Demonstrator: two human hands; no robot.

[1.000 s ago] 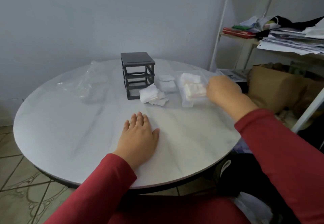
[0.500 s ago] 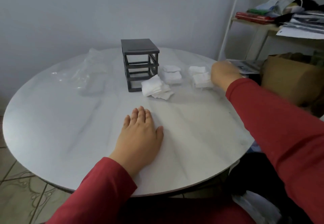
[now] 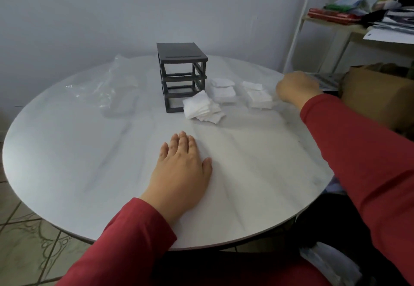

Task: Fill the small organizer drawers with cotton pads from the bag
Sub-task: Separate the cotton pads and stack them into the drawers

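Organizer frame (image 3: 182, 57): dark grey, cube-shaped, upright near the far middle of the counter (image 3: 89, 162). All three slots stand open, with no drawer inside.

Loose cotton pads (image 3: 199, 106): white squares in a slumped, fanned pile at the frame's front right corner, touching or just beside it.

First drawer (image 3: 223, 93): clear, walls barely discernible, just right of the frame, packed with stacked pads, with one pad lying askew on top.

Second drawer (image 3: 259, 99): same kind, further right and apart from the first, likewise filled.

Bag (image 3: 107, 84): clear plastic, crumpled, left of the frame; contents indistinct.
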